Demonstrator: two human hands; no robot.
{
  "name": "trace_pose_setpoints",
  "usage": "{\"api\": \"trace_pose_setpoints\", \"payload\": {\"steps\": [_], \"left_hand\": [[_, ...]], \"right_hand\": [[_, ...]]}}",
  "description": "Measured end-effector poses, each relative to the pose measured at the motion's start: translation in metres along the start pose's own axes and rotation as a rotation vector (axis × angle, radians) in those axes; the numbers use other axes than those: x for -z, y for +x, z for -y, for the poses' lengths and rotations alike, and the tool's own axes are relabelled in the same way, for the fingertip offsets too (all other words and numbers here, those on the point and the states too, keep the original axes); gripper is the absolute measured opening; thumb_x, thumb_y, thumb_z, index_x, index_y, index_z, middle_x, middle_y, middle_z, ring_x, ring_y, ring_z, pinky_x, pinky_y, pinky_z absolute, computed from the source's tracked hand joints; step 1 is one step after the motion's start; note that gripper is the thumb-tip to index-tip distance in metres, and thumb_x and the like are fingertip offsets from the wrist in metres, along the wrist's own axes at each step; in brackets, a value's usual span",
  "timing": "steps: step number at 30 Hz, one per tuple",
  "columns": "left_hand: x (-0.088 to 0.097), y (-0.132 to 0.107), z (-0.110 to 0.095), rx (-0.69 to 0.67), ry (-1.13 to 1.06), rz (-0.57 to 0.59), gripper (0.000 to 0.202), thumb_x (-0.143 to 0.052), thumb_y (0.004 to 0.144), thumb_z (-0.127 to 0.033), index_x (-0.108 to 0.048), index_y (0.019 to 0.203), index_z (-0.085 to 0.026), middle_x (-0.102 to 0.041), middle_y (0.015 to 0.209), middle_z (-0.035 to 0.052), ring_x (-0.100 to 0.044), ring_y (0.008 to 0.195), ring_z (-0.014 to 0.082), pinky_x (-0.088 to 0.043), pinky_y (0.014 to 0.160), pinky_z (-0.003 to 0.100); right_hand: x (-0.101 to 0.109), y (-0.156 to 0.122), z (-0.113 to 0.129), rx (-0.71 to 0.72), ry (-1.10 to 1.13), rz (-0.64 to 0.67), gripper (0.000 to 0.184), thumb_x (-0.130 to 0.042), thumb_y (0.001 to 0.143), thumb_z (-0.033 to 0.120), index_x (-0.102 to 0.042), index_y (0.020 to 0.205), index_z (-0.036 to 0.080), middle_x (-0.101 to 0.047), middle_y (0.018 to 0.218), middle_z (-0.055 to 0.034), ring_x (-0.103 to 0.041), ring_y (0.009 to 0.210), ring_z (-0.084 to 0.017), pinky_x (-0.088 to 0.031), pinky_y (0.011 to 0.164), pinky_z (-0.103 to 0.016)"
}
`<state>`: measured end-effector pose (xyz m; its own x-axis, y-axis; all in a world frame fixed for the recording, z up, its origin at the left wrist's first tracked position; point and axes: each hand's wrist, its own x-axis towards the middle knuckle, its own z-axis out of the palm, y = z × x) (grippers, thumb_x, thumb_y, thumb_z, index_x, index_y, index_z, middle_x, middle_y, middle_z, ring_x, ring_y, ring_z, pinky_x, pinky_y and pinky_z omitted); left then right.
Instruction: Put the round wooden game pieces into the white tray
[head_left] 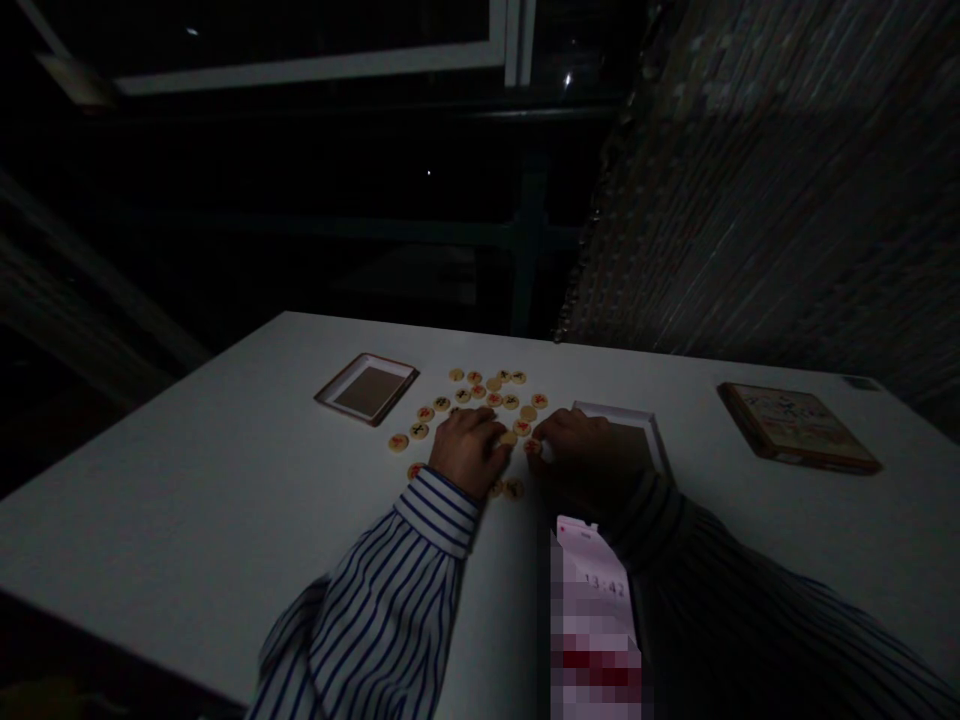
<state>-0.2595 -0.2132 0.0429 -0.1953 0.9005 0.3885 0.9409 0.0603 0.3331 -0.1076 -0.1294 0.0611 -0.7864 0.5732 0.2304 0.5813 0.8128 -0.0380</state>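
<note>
Head view: left hand (471, 448) pinches plain disc (510, 439), right hand (576, 448) red-marked disc (533, 447), at fingertips (543, 431).

White table (217, 480) in dim light before strand curtain (772, 190)

From my end I can read 13:42 on the phone (596, 585); lower down, its screen is pixelated. The round pieces (493, 399) bear red or black characters too small for me to read. I can't decipher the flat box's (796, 423) marks.
</note>
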Motion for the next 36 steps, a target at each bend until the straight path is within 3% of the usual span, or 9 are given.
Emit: {"api": "trace_pose_setpoints", "payload": {"steps": [12, 23, 36], "left_hand": [[-0.003, 0.001, -0.002, 0.041, 0.028, 0.014, 0.025, -0.056, 0.071, -0.032, -0.064, 0.092, -0.021, -0.058, 0.110, 0.0064, -0.049, 0.102, 0.0236, -0.039, 0.089, 0.041], [-0.008, 0.005, -0.002, 0.021, 0.060, 0.001, 0.026, -0.057, 0.070, -0.035, -0.065, 0.091, -0.022, -0.057, 0.110, 0.0072, -0.047, 0.104, 0.0255, -0.036, 0.090, 0.044], [-0.010, 0.004, -0.004, 0.016, 0.104, 0.010, 0.026, -0.057, 0.071, -0.037, -0.065, 0.091, -0.022, -0.056, 0.111, 0.0078, -0.046, 0.104, 0.0262, -0.035, 0.090, 0.045]], "right_hand": [[0.002, -0.003, 0.000, 0.004, 0.010, -0.028, 0.026, -0.043, 0.078, 0.035, -0.060, 0.089, 0.018, -0.060, 0.089, -0.0073, -0.049, 0.086, -0.020, -0.026, 0.070, -0.031], [0.008, 0.005, -0.001, -0.080, 0.106, -0.279, 0.024, -0.048, 0.073, 0.028, -0.059, 0.091, 0.017, -0.060, 0.089, -0.0071, -0.050, 0.085, -0.021, -0.027, 0.073, -0.032], [0.006, 0.006, 0.000, -0.094, 0.144, -0.286, 0.024, -0.049, 0.071, 0.025, -0.058, 0.092, 0.018, -0.060, 0.088, -0.0059, -0.049, 0.085, -0.020, -0.028, 0.075, -0.032]]}}
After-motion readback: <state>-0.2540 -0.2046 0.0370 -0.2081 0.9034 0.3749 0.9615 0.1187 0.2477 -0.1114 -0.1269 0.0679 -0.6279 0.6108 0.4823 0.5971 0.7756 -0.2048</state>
